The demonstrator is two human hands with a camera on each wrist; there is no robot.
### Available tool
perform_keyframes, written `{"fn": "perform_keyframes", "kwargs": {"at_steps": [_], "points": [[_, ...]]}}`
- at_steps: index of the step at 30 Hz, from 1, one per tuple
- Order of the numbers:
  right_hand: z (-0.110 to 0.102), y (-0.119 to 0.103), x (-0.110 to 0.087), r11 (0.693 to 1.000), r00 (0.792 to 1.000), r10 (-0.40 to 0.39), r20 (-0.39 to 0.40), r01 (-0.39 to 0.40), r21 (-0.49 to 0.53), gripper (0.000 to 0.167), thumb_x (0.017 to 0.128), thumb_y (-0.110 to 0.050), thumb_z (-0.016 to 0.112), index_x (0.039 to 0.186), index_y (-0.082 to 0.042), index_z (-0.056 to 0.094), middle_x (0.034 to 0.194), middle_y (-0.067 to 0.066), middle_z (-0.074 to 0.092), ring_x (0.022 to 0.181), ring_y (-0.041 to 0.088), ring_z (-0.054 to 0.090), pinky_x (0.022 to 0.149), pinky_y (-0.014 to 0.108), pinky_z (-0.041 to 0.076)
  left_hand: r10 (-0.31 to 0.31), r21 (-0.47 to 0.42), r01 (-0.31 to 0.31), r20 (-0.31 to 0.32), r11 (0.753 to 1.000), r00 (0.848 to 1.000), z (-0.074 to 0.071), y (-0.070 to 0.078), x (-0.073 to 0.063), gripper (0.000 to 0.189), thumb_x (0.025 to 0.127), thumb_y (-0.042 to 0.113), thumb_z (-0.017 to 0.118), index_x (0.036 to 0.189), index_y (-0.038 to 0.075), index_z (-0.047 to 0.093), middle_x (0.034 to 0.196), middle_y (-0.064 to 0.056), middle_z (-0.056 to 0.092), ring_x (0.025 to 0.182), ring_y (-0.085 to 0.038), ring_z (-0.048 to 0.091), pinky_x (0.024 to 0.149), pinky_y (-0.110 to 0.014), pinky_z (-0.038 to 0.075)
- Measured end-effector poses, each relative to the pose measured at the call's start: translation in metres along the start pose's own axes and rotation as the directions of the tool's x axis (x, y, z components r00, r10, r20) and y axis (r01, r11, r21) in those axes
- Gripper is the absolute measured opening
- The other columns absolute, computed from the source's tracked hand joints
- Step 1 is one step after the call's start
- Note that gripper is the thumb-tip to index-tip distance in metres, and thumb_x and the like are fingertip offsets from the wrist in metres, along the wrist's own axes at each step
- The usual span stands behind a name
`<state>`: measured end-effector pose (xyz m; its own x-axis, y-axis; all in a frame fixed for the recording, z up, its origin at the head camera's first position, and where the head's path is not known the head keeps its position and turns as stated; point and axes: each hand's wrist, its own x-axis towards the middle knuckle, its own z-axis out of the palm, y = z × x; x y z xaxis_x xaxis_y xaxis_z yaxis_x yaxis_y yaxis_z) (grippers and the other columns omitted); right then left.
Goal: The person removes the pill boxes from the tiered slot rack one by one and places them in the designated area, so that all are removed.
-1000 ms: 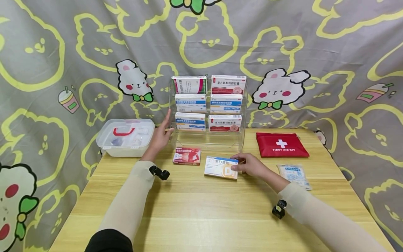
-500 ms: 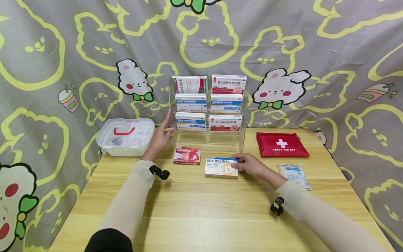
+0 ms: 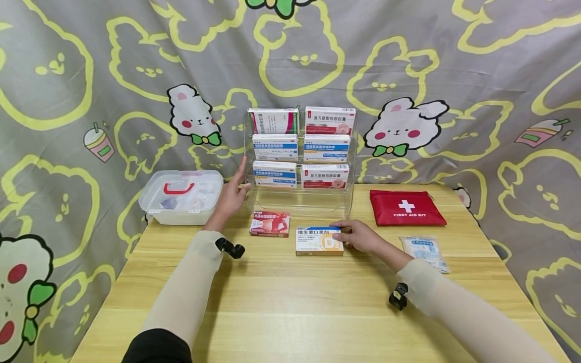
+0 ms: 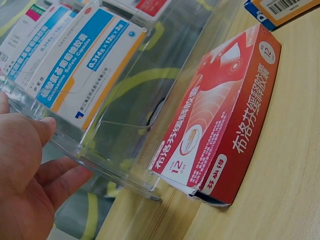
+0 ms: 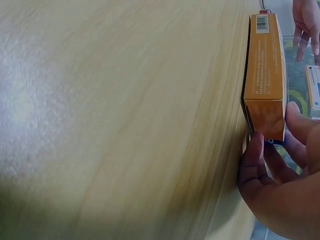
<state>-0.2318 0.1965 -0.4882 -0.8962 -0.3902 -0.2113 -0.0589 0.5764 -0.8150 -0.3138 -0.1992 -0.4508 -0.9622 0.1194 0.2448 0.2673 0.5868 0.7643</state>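
In the head view my right hand (image 3: pixel 360 236) pinches the right end of a white, blue and orange vitamin D medicine box (image 3: pixel 313 241) low at the table. The right wrist view shows the thumb and fingers at that end of the box's orange side (image 5: pixel 264 70). My left hand (image 3: pixel 232 196) is against the left side of a clear tiered display rack (image 3: pixel 317 201), fingers extended. From the left wrist, its thumb (image 4: pixel 46 131) appears at the rack's edge, beside blue-and-white medicine boxes (image 4: pixel 82 65). A red medicine box (image 3: pixel 270 224) lies in front of the rack.
Several medicine boxes fill the rack's upper three tiers, including a red-and-white one (image 3: pixel 325 177). A lidded plastic case (image 3: pixel 181 214) with a red handle stands left. At right lie a red first aid pouch (image 3: pixel 406 217) and a clear packet (image 3: pixel 424 252).
The vitamin D box has turned slightly in my right hand, its front edge now level and more of its orange side showing. My left hand stays at the rack.
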Motion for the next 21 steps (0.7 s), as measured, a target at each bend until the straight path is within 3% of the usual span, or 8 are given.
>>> {"fn": "perform_keyframes", "kwargs": {"at_steps": [4, 9, 14, 21], "points": [[0.001, -0.001, -0.003, 0.997, 0.999, -0.028, -0.044, 0.025, -0.075, 0.045, 0.101, -0.026, 0.069, 0.141, -0.008, 0.064, 0.140, 0.019, 0.060, 0.093, 0.025, 0.060, 0.078, 0.037, 0.052, -0.005, -0.009, 0.005, 0.002, 1.000, 1.000, -0.001, 0.000, 0.000, 0.087, 0.107, 0.012, 0.055, 0.160, 0.058, 0.003, 0.162, -0.021, 0.036, 0.142, -0.041, 0.047, 0.086, -0.048, 0.059], [0.004, -0.006, -0.011, 0.982, 0.981, -0.140, -0.136, 0.120, -0.149, 0.043, 0.099, -0.022, 0.072, 0.138, -0.005, 0.066, 0.144, 0.018, 0.060, 0.119, 0.034, 0.062, 0.102, 0.051, 0.051, -0.003, -0.007, 0.003, 0.011, 1.000, 1.000, -0.001, 0.000, 0.000, 0.088, 0.108, 0.010, 0.054, 0.160, 0.058, 0.002, 0.162, -0.021, 0.035, 0.146, -0.040, 0.042, 0.096, -0.053, 0.055], [0.012, -0.012, -0.020, 0.954, 0.951, -0.270, -0.154, 0.241, -0.180, 0.041, 0.096, -0.018, 0.075, 0.135, -0.006, 0.068, 0.141, 0.013, 0.062, 0.134, 0.036, 0.055, 0.109, 0.056, 0.046, 0.003, -0.010, -0.003, 0.018, 1.000, 1.000, -0.001, 0.000, 0.000, 0.088, 0.108, 0.010, 0.053, 0.160, 0.057, 0.001, 0.162, -0.022, 0.035, 0.144, -0.041, 0.044, 0.090, -0.051, 0.058], [0.028, -0.013, -0.028, 0.910, 0.921, -0.368, -0.131, 0.327, -0.255, 0.044, 0.088, -0.017, 0.083, 0.131, -0.011, 0.072, 0.135, 0.006, 0.067, 0.130, 0.030, 0.057, 0.112, 0.053, 0.043, 0.003, -0.023, -0.003, 0.015, 1.000, 1.000, -0.001, 0.000, -0.001, 0.089, 0.107, 0.009, 0.054, 0.160, 0.058, 0.002, 0.162, -0.022, 0.035, 0.141, -0.042, 0.048, 0.078, -0.043, 0.060]]}}
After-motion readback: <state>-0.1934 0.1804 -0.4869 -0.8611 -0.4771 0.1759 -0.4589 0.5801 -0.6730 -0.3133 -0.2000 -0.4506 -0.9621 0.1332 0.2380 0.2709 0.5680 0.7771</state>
